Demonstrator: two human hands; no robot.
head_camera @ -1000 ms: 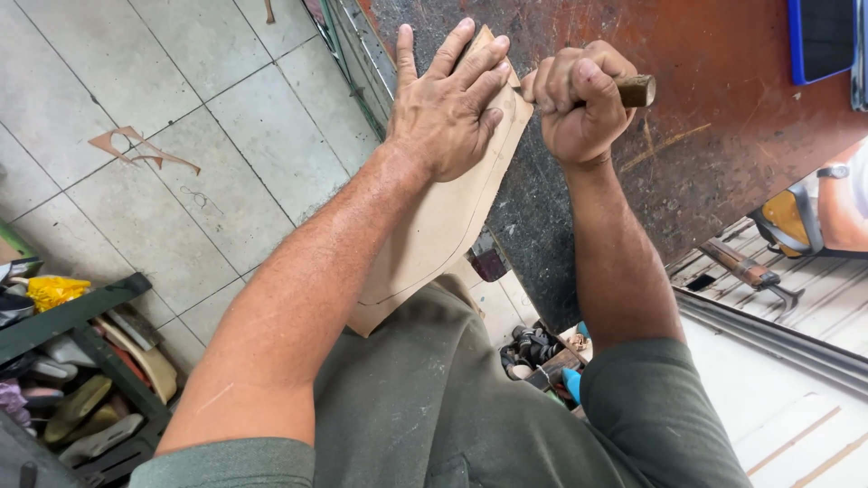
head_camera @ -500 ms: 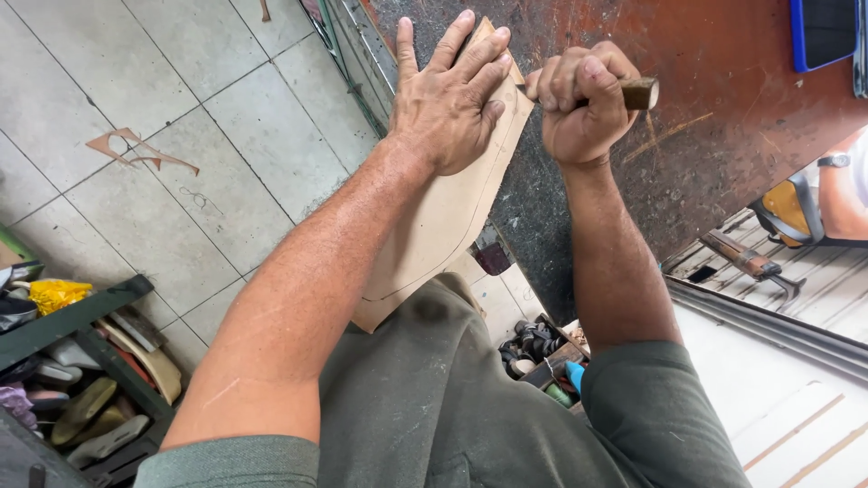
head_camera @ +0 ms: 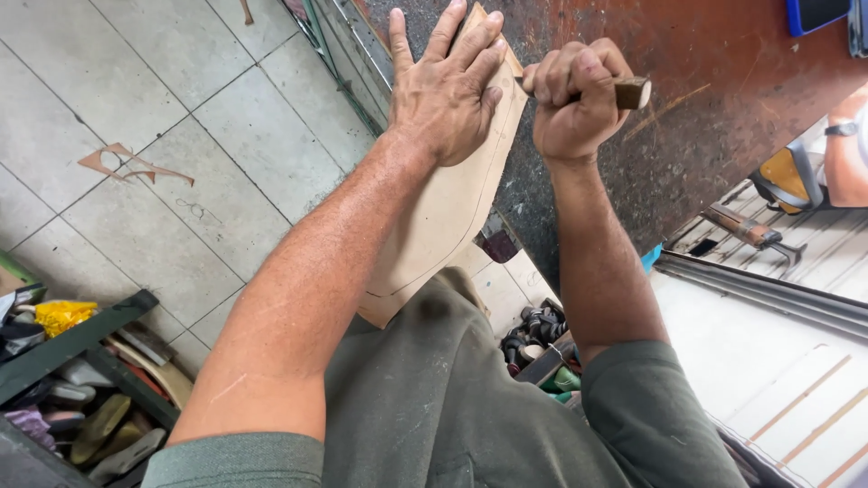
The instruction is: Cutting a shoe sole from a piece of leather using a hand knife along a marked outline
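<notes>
My left hand (head_camera: 445, 95) stays flat on the leather sheet (head_camera: 443, 217); right hand's (head_camera: 574, 104) fingers, clamped around the wooden-handled knife (head_camera: 628, 92), have barely advanced the cut.

The left hand (head_camera: 448, 90) lay flat on the leather sheet (head_camera: 443, 212), which rested on the counter (head_camera: 687, 108) and overhung its near edge toward the person's lap. Just right of the left hand, the right hand (head_camera: 574, 99) was closed around the knife handle (head_camera: 628, 92), at the sheet's right edge. Left of both hands, below the counter, lay the tiled floor (head_camera: 181, 117), with a leather offcut (head_camera: 127, 164) on it. Further left and nearer the person stood a rack (head_camera: 81, 339). Right of the right hand, a hammer (head_camera: 750, 230) lay on a lower surface. Below the right forearm, small tools (head_camera: 533, 330) sat on the floor.
</notes>
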